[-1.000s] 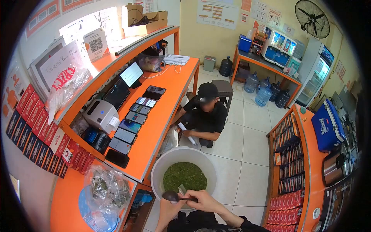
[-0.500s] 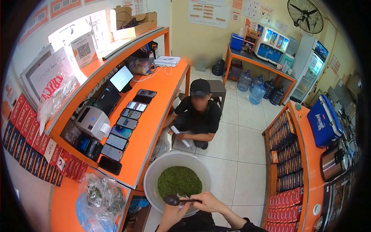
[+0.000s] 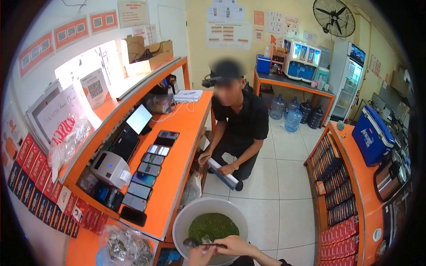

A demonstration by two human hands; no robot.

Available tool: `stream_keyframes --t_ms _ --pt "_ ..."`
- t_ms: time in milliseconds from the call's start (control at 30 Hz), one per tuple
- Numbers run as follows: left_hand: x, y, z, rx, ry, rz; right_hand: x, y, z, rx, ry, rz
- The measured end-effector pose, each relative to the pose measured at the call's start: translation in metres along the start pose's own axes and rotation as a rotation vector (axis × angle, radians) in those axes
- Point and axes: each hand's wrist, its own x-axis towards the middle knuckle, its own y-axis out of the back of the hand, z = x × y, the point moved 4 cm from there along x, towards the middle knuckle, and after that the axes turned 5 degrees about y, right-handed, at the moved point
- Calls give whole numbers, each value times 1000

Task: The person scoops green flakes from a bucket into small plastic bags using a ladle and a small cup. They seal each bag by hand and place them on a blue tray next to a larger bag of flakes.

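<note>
Work above the white tub (image 3: 180, 227), just beyond both hands, to catch whatever drips. Mind the chopped green mass (image 3: 213, 224) inside, ahead of the fingertips (wet-looking, so probably quick to slide when tipped). Hold the dark spoon (image 3: 191, 243) level, with the bowl just beyond the left hand and the handle leading across to the right. Steer with the right hand (image 3: 236, 246), gripping near the handle's end; squeeze firmly to stop any rolling. Steady with the left hand (image 3: 202, 257), curled just below the handle; impossible to tell whether gripping anything. Lastly, watch the clear plastic (image 3: 207, 239) between both hands; avoid snagging.
</note>
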Motion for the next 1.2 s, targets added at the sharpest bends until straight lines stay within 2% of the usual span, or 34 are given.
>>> stream_keyframes --t_ms 100,133,167,200,233,300,400,500,600,667,700,767,800,900,933,1033,1067,1167,1200 --pt "7 -25 -49 273 -444 148 11 5 -2 -48 30 -27" --pt "-4 -4 -9 526 -619 216 11 2 2 -23 18 -19" --pt "0 7 4 327 -438 117 11 -2 4 4 3 -13" --pt "3 13 11 129 -254 12 12 -2 0 148 5 95" --pt "5 13 10 -69 -67 -95 11 -9 9 92 32 208" --pt "5 11 4 -193 -81 -68 6 -26 31 -14 84 428" --pt "-3 15 19 -221 -29 -12 12 -7 -21 210 -25 520" --pt "-5 15 31 -219 -2 72 8 -10 -17 274 -86 594" --pt "-7 12 34 -139 13 98 1 -20 16 140 -93 595" --pt "-11 9 37 -40 39 89 3 5 -4 -11 -154 640" --pt "-10 9 35 -110 56 103 2 16 -11 -88 -182 665" --pt "-9 6 23 -245 97 123 4 15 -11 -200 -190 481" --pt "-3 6 12 -198 101 188 4 15 -12 -224 -214 425" --pt "-7 8 20 -209 -15 201 8 3 -15 -292 -268 215" --pt "-10 8 29 -67 32 209 8 -2 -15 -311 -283 137" --pt "-2 10 17 -175 -62 131 7 5 2 -261 -475 274" --pt "0 8 16 -191 -63 141 7 6 -3 -229 -392 392" --pt "-1 3 15 -158 -80 155 12 -15 -11 -165 -415 173" --pt "-2 3 15 -93 -97 153 12 -14 -11 -276 -430 164"
